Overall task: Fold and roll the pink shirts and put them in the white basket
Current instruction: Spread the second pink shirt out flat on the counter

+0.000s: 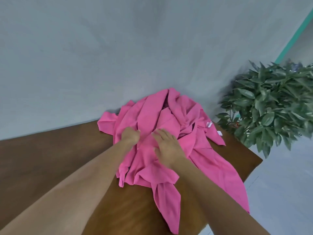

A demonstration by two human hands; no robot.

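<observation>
Pink shirts (171, 119): your heap lies crumpled on the far right part of the brown counter (50, 158), against the grey wall (101, 48).
Long axis: no single one; loose tails trail toward you, one draping over the right edge.
Labels: two small white tags (209, 124) at the heap's right side, no writing readable.
Left grip (130, 135): your fingers are curled into the cloth, bunching it.
Right grip (166, 144): released, flat on the pile.
Beside the counter: leafy plant (271, 106).

Head camera looks steeply down, close over the table (42, 158).

Pink shirts (169, 119) crumpled in heap, unfolded, on table.
</observation>
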